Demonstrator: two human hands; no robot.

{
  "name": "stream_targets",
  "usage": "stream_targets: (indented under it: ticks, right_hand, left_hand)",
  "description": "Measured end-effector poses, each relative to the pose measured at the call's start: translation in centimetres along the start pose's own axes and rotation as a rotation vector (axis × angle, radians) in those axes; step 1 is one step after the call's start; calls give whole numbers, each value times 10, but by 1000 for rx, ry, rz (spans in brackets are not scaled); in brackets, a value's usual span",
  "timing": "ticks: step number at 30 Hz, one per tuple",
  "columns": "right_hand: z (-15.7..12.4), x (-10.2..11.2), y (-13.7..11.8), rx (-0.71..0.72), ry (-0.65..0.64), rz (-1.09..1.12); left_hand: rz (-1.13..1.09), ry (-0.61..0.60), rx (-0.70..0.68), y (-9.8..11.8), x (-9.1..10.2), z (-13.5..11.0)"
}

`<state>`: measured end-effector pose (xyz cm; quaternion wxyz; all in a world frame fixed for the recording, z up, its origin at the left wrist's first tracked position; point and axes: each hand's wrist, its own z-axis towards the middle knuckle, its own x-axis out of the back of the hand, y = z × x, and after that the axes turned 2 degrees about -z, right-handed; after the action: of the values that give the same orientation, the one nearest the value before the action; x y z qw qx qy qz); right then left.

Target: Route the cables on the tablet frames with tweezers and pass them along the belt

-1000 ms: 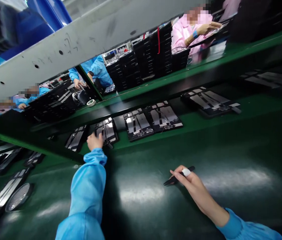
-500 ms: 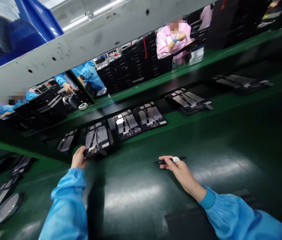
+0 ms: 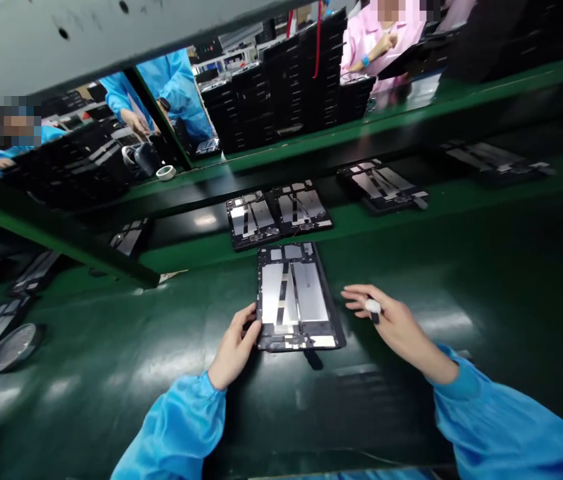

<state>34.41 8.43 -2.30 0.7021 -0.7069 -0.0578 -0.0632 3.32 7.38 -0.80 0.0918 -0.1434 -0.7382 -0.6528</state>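
Observation:
An opened tablet (image 3: 310,293) with silvery battery panels and black strips showing stands at a slight tilt in front of me, just above the green bench. My left hand (image 3: 236,347) grips its lower left edge between thumb and fingers. To the right of the tablet, apart from it, is my right hand (image 3: 381,317) with its fingers reaching toward the tablet's edge. A slim black tool with a white part (image 3: 373,307) is tucked in that hand; most of it is hidden, and its kind cannot be made out. A dark tab hangs below the tablet's bottom edge.
Behind it, more opened tablets (image 3: 251,217) lie in a row on the dark strip, others at the left. A round dish (image 3: 12,348) sits at left. A green post (image 3: 86,240) and a grey beam (image 3: 161,33) frame stacked black trays (image 3: 281,87), a tape roll (image 3: 166,173) and co-workers opposite.
My left hand has brought the tablet from the row at left to the middle before me. My right hand has shifted right, turning the tool in its grasp. The view has tilted downward.

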Motion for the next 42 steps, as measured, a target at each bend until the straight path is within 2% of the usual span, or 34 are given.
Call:
stream_targets:
  ticks: [3,5,9,11,15,17,19,22,25,30,38,42]
  right_hand:
    - [-21,10,9,-45,-99,-50]
    - [-31,11,13,-81,-136,-65]
    - [-38,15,13,-99,-74,-113]
    - [-38,20,8,-84,-64,-119]
    - [-41,12,-8,63,12,-310]
    - [-43,-5,-17,185,-79,-393]
    - [-43,-25,-22,307,-262,-422]
    - [-39,-51,-26,440,-415,-458]
    - [-33,-61,-26,454,-407,-459]
    - [-30,-62,-26,406,-378,-441]
    - [-27,-60,-26,351,-425,-336]
    - [-29,-61,-25,383,-428,-373]
  left_hand:
    - [280,-170,-121,-6,4,-16]
    - [370,-216,-197,-10,-3,-29]
    - [482,-178,-267,-12,-25,-42]
    - [559,-154,-310,-8,-30,-44]
    - [692,-107,-476,3,-32,-46]
    - [715,-131,-552,7,-35,-48]
    - [715,-148,-598,9,-39,-47]
    - [646,-138,-597,11,-44,-42]
    - [537,-136,-539,12,-44,-38]
    - [447,-135,-465,12,-43,-38]
    - [441,-101,-544,7,-43,-37]
    - [493,-99,-575,7,-44,-39]
